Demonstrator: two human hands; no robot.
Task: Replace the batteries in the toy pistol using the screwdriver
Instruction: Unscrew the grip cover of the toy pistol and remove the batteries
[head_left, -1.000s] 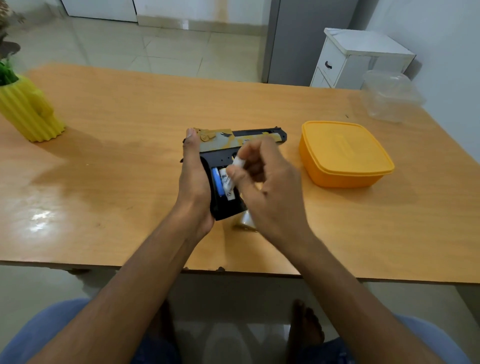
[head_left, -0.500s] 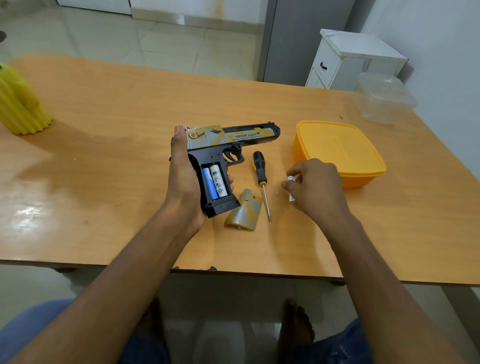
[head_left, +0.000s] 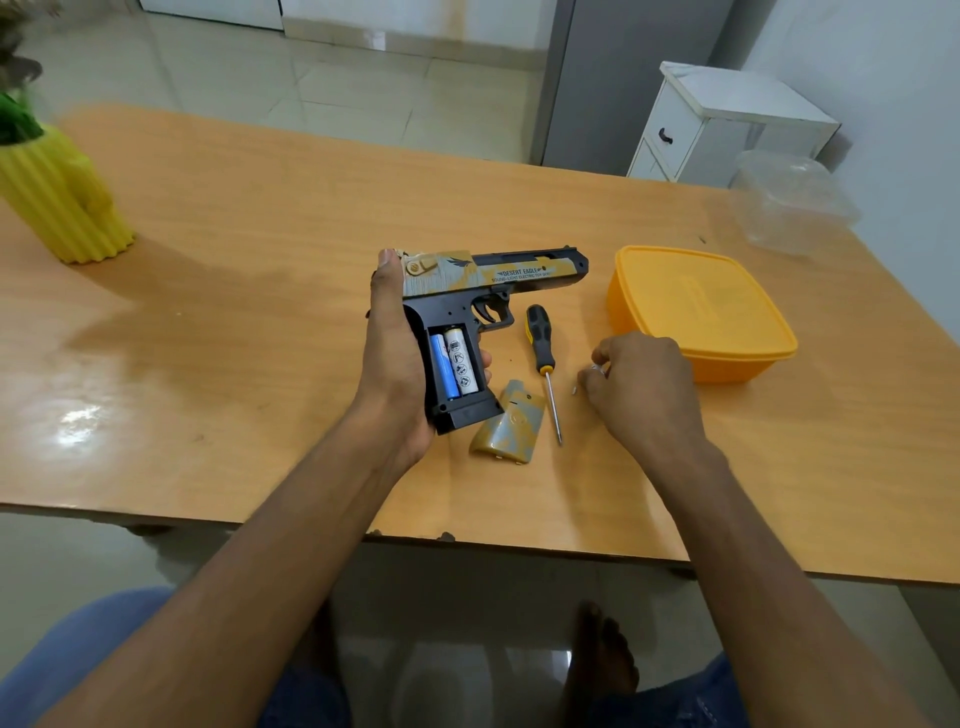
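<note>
Head view: the left hand (head_left: 400, 364) has its fingers wrapped round the toy pistol (head_left: 483, 291), grip compartment open with a blue battery (head_left: 444, 366) and a white battery (head_left: 460, 360) inside. The right hand (head_left: 641, 387) rests on the bench (head_left: 260, 291), fingers curled; what they pinch cannot be told. The screwdriver (head_left: 543, 364) and battery cover (head_left: 509, 428) lie between the hands.

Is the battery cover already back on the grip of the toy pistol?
No, the battery cover lies on the table beside the screwdriver, and the toy pistol shows two batteries in its open grip.
</note>
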